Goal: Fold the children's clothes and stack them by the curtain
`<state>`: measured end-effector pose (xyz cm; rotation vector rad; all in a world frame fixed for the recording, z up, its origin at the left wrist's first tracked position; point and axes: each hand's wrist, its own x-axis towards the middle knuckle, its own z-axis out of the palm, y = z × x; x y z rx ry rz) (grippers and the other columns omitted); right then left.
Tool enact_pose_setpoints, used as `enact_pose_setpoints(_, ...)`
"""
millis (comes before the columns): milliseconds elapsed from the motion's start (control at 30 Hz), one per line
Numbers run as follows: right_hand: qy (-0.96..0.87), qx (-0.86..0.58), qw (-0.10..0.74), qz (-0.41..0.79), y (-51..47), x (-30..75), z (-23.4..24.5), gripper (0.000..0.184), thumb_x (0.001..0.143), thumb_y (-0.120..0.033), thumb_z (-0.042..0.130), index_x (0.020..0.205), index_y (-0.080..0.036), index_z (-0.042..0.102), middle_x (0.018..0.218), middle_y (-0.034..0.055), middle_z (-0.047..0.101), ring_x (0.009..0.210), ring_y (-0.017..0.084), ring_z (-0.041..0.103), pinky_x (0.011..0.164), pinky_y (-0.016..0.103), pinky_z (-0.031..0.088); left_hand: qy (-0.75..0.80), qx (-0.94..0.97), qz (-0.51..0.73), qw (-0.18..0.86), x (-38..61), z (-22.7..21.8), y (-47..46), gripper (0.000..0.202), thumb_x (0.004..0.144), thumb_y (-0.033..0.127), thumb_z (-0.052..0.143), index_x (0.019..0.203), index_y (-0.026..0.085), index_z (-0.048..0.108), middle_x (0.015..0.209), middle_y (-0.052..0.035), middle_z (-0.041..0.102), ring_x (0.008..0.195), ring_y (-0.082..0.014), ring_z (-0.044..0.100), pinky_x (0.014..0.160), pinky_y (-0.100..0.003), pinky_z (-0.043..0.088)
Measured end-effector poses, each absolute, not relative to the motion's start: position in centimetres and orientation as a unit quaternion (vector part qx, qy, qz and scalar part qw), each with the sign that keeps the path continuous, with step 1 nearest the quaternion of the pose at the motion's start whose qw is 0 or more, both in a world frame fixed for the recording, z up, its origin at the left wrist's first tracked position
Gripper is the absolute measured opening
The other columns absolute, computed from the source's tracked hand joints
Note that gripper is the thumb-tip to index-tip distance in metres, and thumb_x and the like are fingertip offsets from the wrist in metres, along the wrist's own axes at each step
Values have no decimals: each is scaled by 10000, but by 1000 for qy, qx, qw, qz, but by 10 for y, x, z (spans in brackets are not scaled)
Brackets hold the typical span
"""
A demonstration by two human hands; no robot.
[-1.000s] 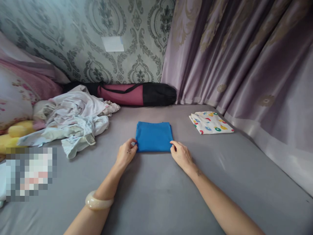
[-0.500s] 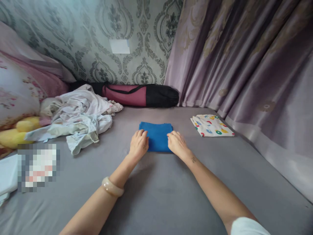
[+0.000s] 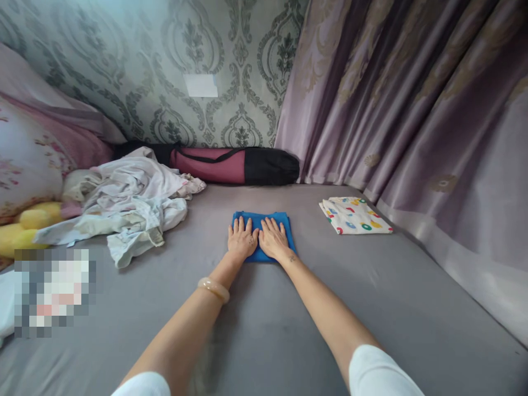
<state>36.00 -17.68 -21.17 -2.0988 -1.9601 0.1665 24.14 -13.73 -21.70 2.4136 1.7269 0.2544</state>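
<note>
A folded blue cloth (image 3: 267,253) lies flat on the grey bed sheet (image 3: 313,330) in front of me. My left hand (image 3: 242,239) rests palm down on its left part, fingers stretched out and pointing away from me. On the right part, my right hand (image 3: 273,237) also lies flat with its fingers extended. The thumbs almost meet over the middle of the cloth. Its upper edge and right side show around my hands; much of the centre is covered by them.
Right of the blue cloth lies a folded white cloth with colourful prints (image 3: 355,215). A heap of pale clothes (image 3: 136,187) and a yellow plush thing (image 3: 35,223) are at the left. A maroon and black long bag (image 3: 210,165) lies along the wall; curtains (image 3: 396,99) hang at the right.
Both hands have moved inward from the side edges of the blue cloth. Their curled fingers have let go of the edges and now lie flat on top.
</note>
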Motion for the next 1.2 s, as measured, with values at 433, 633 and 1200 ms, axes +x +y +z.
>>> enact_pose_setpoints(433, -620, -771, 135, 49, -175, 360, -214, 575, 959, -416, 270, 1457, -151, 378, 1549, 117, 284, 1433, 300, 177, 1137, 519, 69, 617, 777, 102, 76, 241, -217, -138, 703, 914, 577, 278, 1491, 178, 316, 1545, -194, 256, 1408, -389, 248, 1122, -510, 210)
enact_pose_setpoints(633, -596, -791, 129, 53, -177, 360, -209, 604, 959, -448, 267, 1463, -131, 363, 1565, 158, 219, 1437, 322, 154, 1123, 536, 99, 627, 770, 103, 62, 241, -216, -139, 764, 904, 585, 274, 1483, 88, 308, 1533, -221, 266, 1402, -383, 264, 1121, -503, 220)
enact_pose_setpoints(1200, -562, -817, 119, 52, -185, 391, -211, 584, 976, -442, 263, 1481, -156, 331, 1543, 196, 252, 1401, 336, 245, 1099, 478, 168, 642, 758, 91, 66, 242, -216, -138, 819, 896, 625, 213, 1478, 56, 304, 1519, -255, 276, 1409, -391, 240, 1131, -497, 191)
